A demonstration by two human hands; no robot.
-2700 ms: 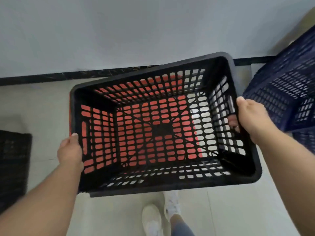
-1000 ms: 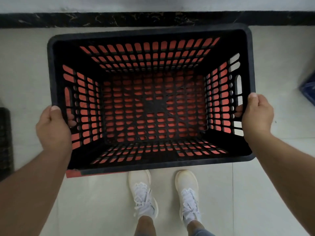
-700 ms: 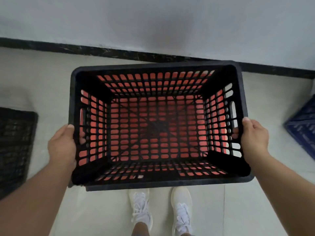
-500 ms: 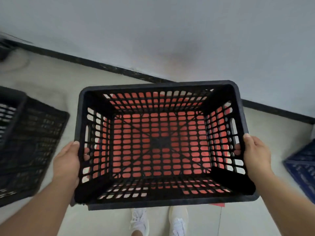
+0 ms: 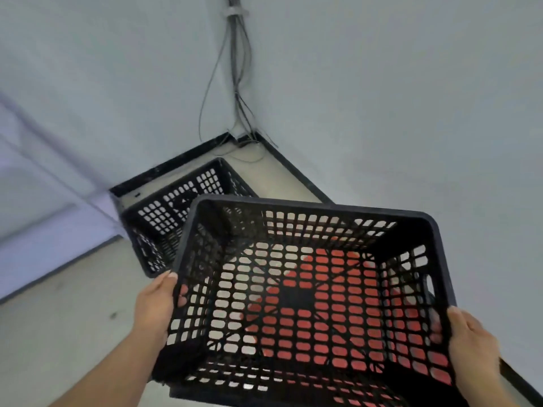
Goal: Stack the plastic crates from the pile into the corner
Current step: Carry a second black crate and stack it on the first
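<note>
Both hands hold a black crate (image 5: 308,292) by its short ends: left hand (image 5: 157,306) wrapped around the left wall, right hand (image 5: 470,342) clamped on the right rim, fingers through the lattice. Red shows through the crate's floor between the hands. Beyond the left hand, a second black crate (image 5: 173,212) sits on the floor in the wall corner, cables (image 5: 235,83) running down above it.

Person's forearms and hands, head view. Left hand (image 5: 154,308) and right hand (image 5: 473,337): both bare, without gloves, rings or watch. Forearms bare to the frame edge, no sleeves visible. Fingernails short and unpainted.
</note>
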